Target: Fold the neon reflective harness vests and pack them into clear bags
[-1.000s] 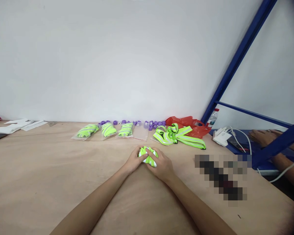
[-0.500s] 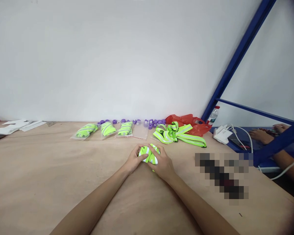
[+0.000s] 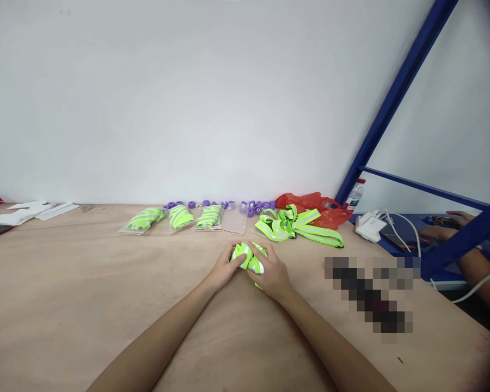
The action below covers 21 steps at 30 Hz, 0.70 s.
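Between my two hands is a folded bundle of lime-green reflective strap (image 3: 253, 263) with pale silver stripes. My left hand (image 3: 225, 268) grips its left side, thumb across the front. From the right, my right hand (image 3: 273, 272) wraps over the bundle, hiding part of it. A short green end pokes out below the right hand. Beyond the hands lies a loose tangle of the same reflective strap (image 3: 288, 223). Clear bags with folded green straps, such as the middle bagged strap (image 3: 181, 216), lie in a row further left, beside a flat clear bag (image 3: 234, 222).
Several purple round pieces (image 3: 256, 207) line the wall behind the bags. A red plastic bag (image 3: 330, 213), a bottle (image 3: 355, 195) and a white charger (image 3: 369, 226) sit right. White paper pieces (image 3: 28, 211) lie far left. Behind a blue frame (image 3: 396, 92) is another person's arm (image 3: 479, 269).
Both my hands stay in nearly the same place on the strap bundle, with only a slight shift. The other person's hand and arm at the right have moved a little to the right.
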Motion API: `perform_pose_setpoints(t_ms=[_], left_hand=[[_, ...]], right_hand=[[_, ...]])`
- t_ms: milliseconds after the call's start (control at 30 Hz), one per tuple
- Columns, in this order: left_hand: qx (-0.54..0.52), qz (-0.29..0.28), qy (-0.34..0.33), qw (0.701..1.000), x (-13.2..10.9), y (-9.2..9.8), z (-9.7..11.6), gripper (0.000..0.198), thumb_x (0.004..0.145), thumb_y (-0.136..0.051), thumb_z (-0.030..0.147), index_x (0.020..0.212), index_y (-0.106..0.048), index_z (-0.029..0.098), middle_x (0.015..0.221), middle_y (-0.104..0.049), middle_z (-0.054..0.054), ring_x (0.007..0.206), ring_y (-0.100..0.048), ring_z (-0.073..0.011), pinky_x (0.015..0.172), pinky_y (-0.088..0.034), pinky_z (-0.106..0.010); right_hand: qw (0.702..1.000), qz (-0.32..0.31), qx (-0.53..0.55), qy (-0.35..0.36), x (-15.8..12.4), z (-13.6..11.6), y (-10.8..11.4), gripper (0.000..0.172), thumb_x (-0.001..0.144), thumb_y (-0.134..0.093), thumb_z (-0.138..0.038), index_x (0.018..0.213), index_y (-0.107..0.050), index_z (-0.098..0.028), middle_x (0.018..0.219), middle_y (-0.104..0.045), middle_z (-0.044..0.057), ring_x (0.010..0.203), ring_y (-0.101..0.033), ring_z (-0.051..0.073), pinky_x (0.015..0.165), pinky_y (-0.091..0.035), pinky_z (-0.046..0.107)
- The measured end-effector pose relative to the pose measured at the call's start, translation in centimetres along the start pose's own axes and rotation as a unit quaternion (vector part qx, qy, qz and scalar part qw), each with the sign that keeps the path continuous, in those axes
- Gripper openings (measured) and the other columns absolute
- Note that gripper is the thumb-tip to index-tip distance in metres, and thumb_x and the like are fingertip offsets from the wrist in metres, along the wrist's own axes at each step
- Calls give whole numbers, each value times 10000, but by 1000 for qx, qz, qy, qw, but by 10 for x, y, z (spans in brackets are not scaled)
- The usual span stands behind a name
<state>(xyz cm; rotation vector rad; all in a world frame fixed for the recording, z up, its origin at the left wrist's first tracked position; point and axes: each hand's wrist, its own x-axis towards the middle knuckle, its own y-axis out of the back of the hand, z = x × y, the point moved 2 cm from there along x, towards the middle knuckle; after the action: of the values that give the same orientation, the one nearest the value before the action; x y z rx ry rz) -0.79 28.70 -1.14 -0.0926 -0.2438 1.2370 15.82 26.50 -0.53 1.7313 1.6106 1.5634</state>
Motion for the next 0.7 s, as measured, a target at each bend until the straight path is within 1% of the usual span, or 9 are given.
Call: perform_pose_setpoints(t_ms=[133,233,300,400,467,533,567,633,700], left_hand=[[28,8,-11,1000,-1,-1,4,474,794,-734,485,1131,-537,216,1066,-601,-39,964,-585,-215,778,-501,-299],[30,-9,-15,999,-2,0,6,458,811,-719,481,1130,-519,220,1011,-598,-20,914,-581,-198,751,-491,-286],[31,-20,-17,999,-3,0,6,455,807,-726,468,1126,-512,224,981,-597,-7,890,-579,-191,749,-488,-286],[51,-16,-35,998,-4,0,7,447,777,-762,435,1094,-533,219,960,-608,0,879,-581,-185,784,-484,-293],[61,-3,-46,997,-4,1,7,441,760,-777,426,1073,-552,212,966,-624,-8,882,-589,-188,794,-482,-295],[56,13,-46,997,-3,2,6,453,745,-786,434,1068,-562,208,973,-640,-18,889,-601,-196,788,-484,-296],[48,22,-44,998,-2,3,4,466,735,-791,441,1068,-562,209,970,-648,-21,888,-608,-200,783,-486,-297],[31,44,-40,998,0,7,2,494,712,-805,453,1067,-560,213,956,-659,-18,881,-622,-205,774,-493,-298],[7,70,-45,997,2,11,0,510,699,-814,454,1069,-552,219,949,-665,-13,871,-633,-203,762,-502,-295]], right_hand=[[1000,1,15,13,0,2,1,724,786,-715,-279,1464,-470,-348,1318,-538,96,1044,-661,278,777,-594,377],[999,1,38,23,0,1,3,714,795,-710,-290,1463,-468,-356,1330,-532,89,1108,-637,285,819,-585,382],[998,-6,67,22,-1,0,4,712,785,-732,-344,1451,-480,-364,1346,-524,86,1147,-614,296,864,-571,403],[988,-5,154,2,-1,1,4,786,760,-751,-436,1475,-441,-337,1389,-507,95,1219,-560,312,960,-519,442],[969,26,243,-34,0,5,3,762,809,-684,-485,1493,-411,-288,1420,-494,109,1253,-526,305,1018,-470,452],[929,68,348,-109,2,14,1,657,868,-580,-536,1451,-465,-255,1408,-516,115,1200,-554,287,1024,-451,450],[898,80,404,-156,3,20,0,611,879,-544,-563,1402,-515,-250,1370,-552,111,1141,-587,279,999,-463,445],[820,73,514,-242,5,30,-1,552,860,-537,-595,1287,-597,-251,1249,-636,93,1045,-636,270,931,-496,428],[749,41,598,-284,6,36,-1,479,826,-583,-543,1203,-627,-251,1153,-692,76,1040,-655,277,890,-513,409]])
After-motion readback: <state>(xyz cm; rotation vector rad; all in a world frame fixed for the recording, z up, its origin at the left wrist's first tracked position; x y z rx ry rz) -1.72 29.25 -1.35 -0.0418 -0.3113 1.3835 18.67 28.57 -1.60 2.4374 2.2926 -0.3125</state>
